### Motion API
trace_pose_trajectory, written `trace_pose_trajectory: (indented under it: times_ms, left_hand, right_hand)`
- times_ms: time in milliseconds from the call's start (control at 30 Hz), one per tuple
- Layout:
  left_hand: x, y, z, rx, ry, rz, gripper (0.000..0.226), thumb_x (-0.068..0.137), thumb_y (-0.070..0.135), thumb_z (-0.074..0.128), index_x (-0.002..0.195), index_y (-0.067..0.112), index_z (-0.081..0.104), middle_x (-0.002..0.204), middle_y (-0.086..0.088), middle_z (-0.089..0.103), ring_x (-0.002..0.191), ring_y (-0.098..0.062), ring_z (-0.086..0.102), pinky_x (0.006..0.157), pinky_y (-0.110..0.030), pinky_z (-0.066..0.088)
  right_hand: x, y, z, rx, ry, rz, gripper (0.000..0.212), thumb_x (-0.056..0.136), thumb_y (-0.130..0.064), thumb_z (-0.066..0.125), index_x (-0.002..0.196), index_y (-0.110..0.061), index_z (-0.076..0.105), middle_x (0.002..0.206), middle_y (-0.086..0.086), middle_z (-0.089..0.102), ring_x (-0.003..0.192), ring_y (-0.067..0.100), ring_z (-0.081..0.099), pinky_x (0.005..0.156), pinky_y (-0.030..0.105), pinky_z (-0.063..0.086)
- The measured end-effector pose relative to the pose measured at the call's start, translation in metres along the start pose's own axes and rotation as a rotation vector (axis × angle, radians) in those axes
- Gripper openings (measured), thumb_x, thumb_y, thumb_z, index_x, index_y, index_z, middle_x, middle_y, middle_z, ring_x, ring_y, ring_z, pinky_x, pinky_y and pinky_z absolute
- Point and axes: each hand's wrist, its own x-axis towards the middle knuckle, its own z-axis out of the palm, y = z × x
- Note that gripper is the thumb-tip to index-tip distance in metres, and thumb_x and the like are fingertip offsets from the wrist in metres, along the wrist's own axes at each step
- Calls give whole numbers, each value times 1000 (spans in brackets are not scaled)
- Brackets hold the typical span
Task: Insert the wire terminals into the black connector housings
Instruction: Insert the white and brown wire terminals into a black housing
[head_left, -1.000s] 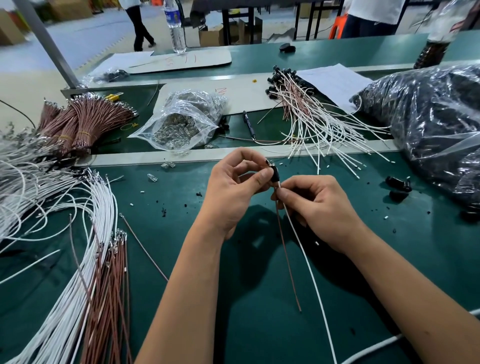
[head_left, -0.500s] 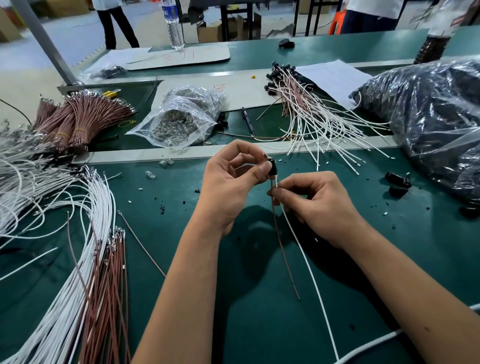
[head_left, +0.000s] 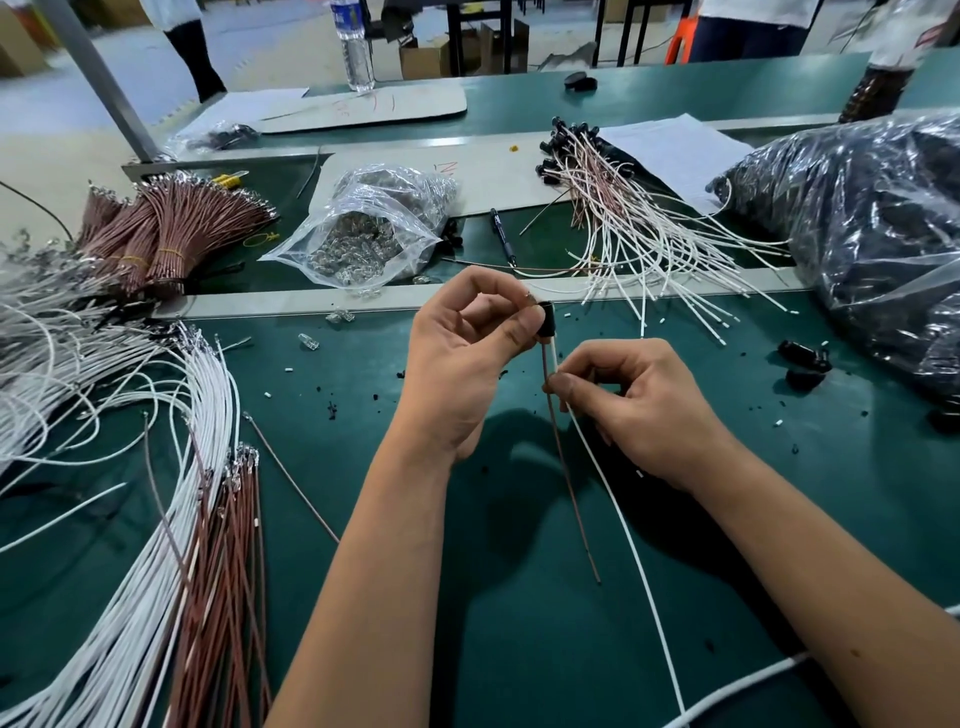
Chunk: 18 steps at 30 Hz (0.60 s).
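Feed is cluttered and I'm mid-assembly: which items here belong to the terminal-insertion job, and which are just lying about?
Job:
- black connector housing, pinched by left hand
- white wire and brown wire, held by right hand
- loose wire stock
- finished assemblies

Lying about:
- water bottle
- pen
- paper sheet

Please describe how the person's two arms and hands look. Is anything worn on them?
The left hand and the right hand are bare: no gloves, rings, watch or wristbands show. Both forearms are uncovered up to the picture's lower edge, with no sleeves in view. The visible fingernails are short and without polish.
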Motion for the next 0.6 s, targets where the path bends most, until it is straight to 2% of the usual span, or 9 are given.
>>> trace_pose_trajectory:
  times_ms: [133,200,233,333,400,500,600]
  left_hand:
    - [1,-3,-1,36,16,-40,17,90,-6,67,89,11,63,80,-11,67,74,-23,64,82,-37,53]
    - [1,-5,-3,69,25,-65,18,90,-5,68,89,12,65,81,-11,69,72,-23,65,76,-30,55]
    - [1,-6,-3,93,23,-72,18,89,-6,69,89,12,65,82,-12,69,72,-22,65,75,-29,55]
    - [0,-8,0,165,-20,-95,19,88,-8,70,90,11,67,84,-12,69,75,-22,67,77,-32,56]
    - [-1,-9,3,197,-55,-102,21,86,-8,72,91,12,70,86,-8,69,76,-20,67,77,-30,55]
    - [-1,-10,4,217,-73,-113,29,84,-12,72,94,15,74,93,-8,69,83,-28,67,89,-41,56]
    - [-2,-11,2,227,-96,-139,37,81,-14,73,100,18,75,99,-8,70,83,-24,69,92,-39,56]
  right_hand:
    - [-1,-2,1,-92,10,8,19,92,-13,77,75,-20,74,65,-6,69,59,3,59,60,19,46]
    - [-2,-2,3,-64,62,10,8,91,-19,77,84,-21,77,70,-3,73,62,6,64,58,22,49]
    - [-2,-4,3,4,102,21,3,91,-23,76,91,-21,78,74,-1,74,62,7,65,53,19,49]
    - [-1,-4,1,204,185,70,16,88,-30,75,101,-22,77,82,2,75,63,11,64,47,16,46]
    - [-2,-2,-1,218,185,73,13,87,-29,77,99,-25,78,81,1,75,63,10,63,46,19,45]
    - [-3,-1,-2,236,218,79,8,86,-23,81,94,-26,80,74,9,73,63,14,61,44,26,44]
    - [-3,-1,-3,279,242,85,6,86,-16,82,91,-19,80,67,2,70,58,11,59,42,23,43]
